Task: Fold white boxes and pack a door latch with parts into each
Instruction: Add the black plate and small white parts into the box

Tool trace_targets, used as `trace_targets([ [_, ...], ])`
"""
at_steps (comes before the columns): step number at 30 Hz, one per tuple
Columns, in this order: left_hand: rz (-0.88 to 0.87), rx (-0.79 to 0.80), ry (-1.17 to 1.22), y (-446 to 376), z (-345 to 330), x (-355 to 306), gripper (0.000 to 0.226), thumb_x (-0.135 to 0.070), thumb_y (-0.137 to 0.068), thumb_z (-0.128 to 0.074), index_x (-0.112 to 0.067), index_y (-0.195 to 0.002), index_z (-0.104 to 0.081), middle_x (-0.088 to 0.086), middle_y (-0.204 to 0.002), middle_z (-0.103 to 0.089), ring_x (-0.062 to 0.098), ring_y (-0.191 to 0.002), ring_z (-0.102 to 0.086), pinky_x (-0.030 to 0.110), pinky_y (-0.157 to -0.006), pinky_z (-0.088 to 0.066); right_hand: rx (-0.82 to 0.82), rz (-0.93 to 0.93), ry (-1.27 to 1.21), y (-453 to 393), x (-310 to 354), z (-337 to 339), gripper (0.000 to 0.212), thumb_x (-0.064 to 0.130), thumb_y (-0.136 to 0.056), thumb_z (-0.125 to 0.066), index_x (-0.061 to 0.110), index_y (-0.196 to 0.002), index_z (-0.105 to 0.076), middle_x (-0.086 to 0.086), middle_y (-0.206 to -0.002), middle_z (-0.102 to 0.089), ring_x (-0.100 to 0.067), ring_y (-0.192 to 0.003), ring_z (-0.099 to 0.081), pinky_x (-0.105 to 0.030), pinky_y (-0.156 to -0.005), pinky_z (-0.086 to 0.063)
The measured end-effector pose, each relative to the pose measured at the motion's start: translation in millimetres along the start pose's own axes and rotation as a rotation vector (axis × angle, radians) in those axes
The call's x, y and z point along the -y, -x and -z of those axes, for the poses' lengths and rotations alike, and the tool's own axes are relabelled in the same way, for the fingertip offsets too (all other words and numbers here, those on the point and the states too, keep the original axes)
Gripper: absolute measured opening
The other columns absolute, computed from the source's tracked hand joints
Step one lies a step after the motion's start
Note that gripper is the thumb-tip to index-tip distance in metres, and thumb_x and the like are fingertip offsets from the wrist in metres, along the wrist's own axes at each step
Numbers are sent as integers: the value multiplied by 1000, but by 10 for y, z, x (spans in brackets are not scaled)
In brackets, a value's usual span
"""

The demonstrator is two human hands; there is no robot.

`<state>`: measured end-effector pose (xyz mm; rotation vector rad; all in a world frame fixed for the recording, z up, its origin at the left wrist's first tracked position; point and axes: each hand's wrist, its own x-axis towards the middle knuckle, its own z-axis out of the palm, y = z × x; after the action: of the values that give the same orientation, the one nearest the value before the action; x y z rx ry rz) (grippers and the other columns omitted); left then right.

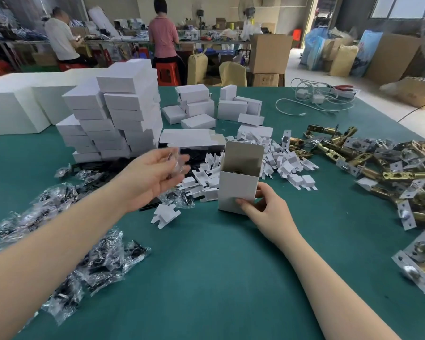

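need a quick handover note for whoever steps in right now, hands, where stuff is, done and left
Left hand: raised over the table, pinching a small clear parts bag, blurred.
Right hand: grips the base of the open white box, which stands upright with its top flap up; something brassy shows inside.
Supplies: door latches heaped on the right, bagged parts on the left, white card inserts behind the box, flat box blanks mid-table.
Done: closed boxes stacked at back left.
Left: bag goes into this box, close the flap, stack it, then fold the next blank.
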<state>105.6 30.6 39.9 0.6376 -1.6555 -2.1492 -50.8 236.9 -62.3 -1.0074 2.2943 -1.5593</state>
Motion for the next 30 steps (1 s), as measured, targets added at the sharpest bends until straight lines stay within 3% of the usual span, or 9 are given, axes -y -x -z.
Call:
trace_targets([
  [4,-502,93,-441,-8,-453,-95,30,-6,-97,-57,-31,-108,-69,-7,-103,-70,6,-98,-68,19,-92,-53,0,-2,3,1,3,0,29,43,-83,-71,54,-100,-51,34,-93,-59,2,-72,-57,-8,-61,-40],
  [7,-796,187,-859,-57,-709,-109,27,-3,-89,-67,-22,-109,-71,-6,-101,-72,6,-97,-67,23,-92,-52,-1,-2,3,10,5,-1,28,44,-83,-71,54,-99,-51,33,-94,-59,0,-71,-56,-11,-61,-40],
  [10,-848,141,-1160,-137,-859,-34,16,-14,-87,-71,-20,-102,-74,-10,-97,-72,7,-89,-62,32,-85,-49,-7,4,9,17,10,-4,28,44,-83,-71,54,-99,-51,32,-93,-60,-1,-71,-56,-12,-61,-40],
  [13,-820,160,-1263,-182,-893,48,14,-19,-90,-68,-19,-102,-74,-6,-103,-70,11,-99,-59,36,-87,-47,-14,5,12,20,18,-3,29,44,-82,-72,53,-99,-50,33,-92,-60,3,-73,-56,-10,-60,-39],
  [19,-822,59,-1374,-196,-833,61,18,-24,-97,-58,-25,-110,-71,-8,-108,-70,13,-101,-60,25,-82,-40,4,5,11,25,33,3,30,44,-84,-71,57,-98,-47,38,-95,-57,4,-75,-56,-13,-63,-39],
  [24,-949,102,-1585,-185,-824,54,33,-12,-97,-48,-28,-115,-71,-7,-114,-70,20,-111,-58,30,-102,-30,-2,-10,12,18,24,-1,27,44,-84,-70,55,-96,-49,32,-91,-60,2,-73,-56,-14,-61,-39],
  [26,-1008,70,-1627,-165,-835,97,33,-9,-90,-50,-22,-110,-73,0,-105,-71,28,-103,-60,35,-101,-34,-7,-10,13,14,18,-1,26,43,-84,-71,53,-95,-50,27,-88,-61,2,-71,-55,-13,-60,-39],
  [30,-1060,21,-1611,-140,-837,215,20,-20,-92,-60,-19,-103,-76,7,-92,-65,33,-89,-60,39,-89,-44,-8,0,17,13,15,-5,26,42,-84,-72,53,-95,-50,26,-87,-61,1,-69,-54,-10,-60,-40],
])
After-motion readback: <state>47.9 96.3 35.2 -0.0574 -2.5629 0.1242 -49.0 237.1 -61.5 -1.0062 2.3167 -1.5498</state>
